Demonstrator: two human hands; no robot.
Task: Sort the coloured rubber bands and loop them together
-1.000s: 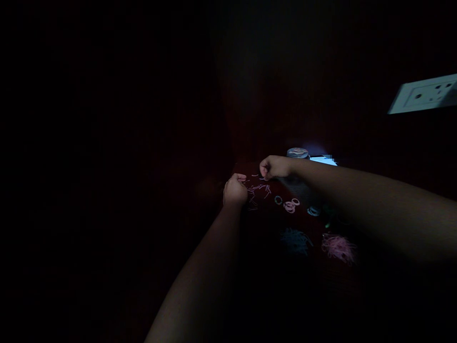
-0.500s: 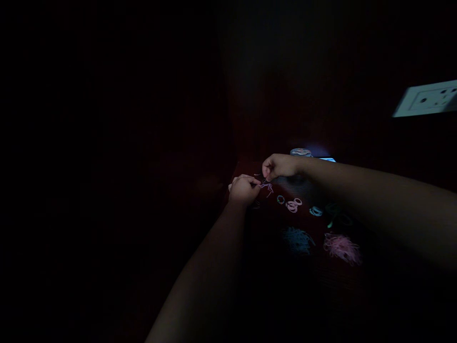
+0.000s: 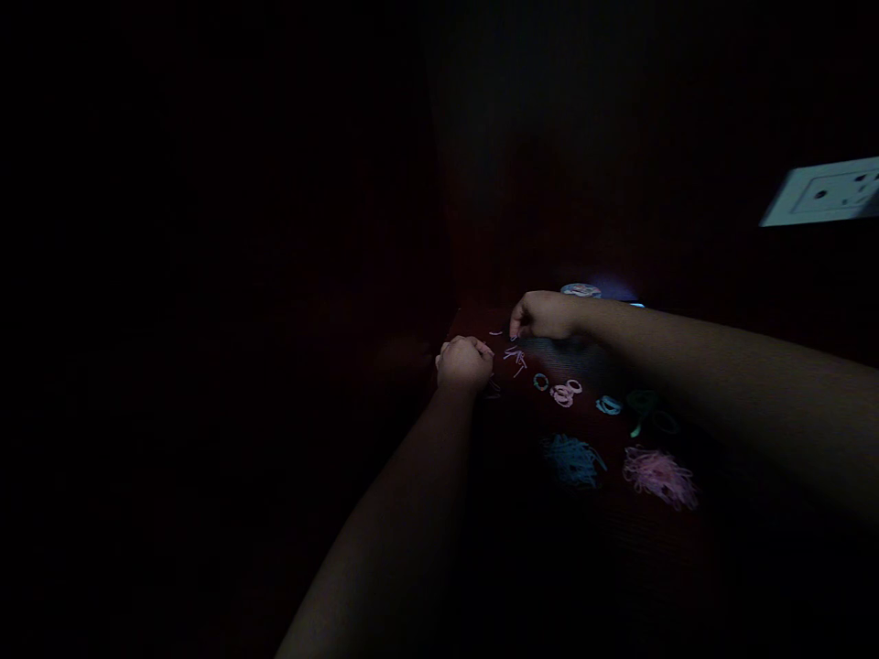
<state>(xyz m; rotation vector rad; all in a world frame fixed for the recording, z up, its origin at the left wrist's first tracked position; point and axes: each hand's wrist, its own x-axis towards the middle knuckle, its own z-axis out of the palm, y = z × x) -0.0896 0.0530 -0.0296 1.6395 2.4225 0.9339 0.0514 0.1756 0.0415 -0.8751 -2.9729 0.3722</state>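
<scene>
My left hand [image 3: 465, 363] is closed, its thumb pressed against curled fingers. Whatever it holds is hidden inside. Just to the right and farther back, my right hand [image 3: 542, 316] points its fingertips down in a pinch close to the tabletop. A tiny pale purple bit shows at those fingertips, too small to name. Between the hands and slightly nearer lie several thin pale purple strips [image 3: 515, 357]. One more short purple strip [image 3: 495, 333] lies behind my left hand.
Nearer on the dark table lie a dark teal ring [image 3: 541, 383], pink rings [image 3: 563, 394], blue rings [image 3: 608, 405] and a green loop [image 3: 638, 421]. In front are a blue strand pile [image 3: 573, 460] and a pink one [image 3: 660, 476]. Behind my right wrist stands a round container [image 3: 580, 290]; a socket [image 3: 824, 194] is on the wall.
My hands have moved apart: the left drew slightly back to the left, the right shifted a little right. The purple strips between them are now more exposed.
</scene>
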